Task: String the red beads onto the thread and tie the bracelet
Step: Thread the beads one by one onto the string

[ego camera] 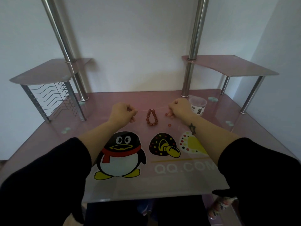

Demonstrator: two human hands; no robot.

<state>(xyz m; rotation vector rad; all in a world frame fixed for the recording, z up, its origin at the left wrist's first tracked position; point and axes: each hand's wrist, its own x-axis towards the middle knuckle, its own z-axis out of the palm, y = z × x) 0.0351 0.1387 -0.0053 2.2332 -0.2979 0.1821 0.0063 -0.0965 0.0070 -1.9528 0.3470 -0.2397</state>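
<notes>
Left hand [123,112]: fingers curled, pinching one end of the thread [141,110] at its fingertips, knuckles toward the camera. The thread runs taut from that pinch across to the other hand. Its long axis lies side to side, rising slightly toward the right. Strung beads [151,124] sit roughly midway between the hands, a shade nearer the left. They form a narrow teardrop loop, closed at the top where both strands meet on the thread, its length pointing back toward the person. Bead colour is dull red-brown; a darker bead or knot shows at the top, too small to resolve. Whether the loop's lower end touches the table [162,181] or hangs just clear cannot be told. A few loose beads [169,124] lie on the table just inside and below the right hand. Right hand [178,108]: fingers curled, gripping the other thread end. A clear plastic cup [197,104] stands just beyond its outer side. Judgement: stringing looks finished and the tie is in hand. Tightening depends on both hands pulling apart along the thread's line, with the crossing kept centred above the loop.
</notes>
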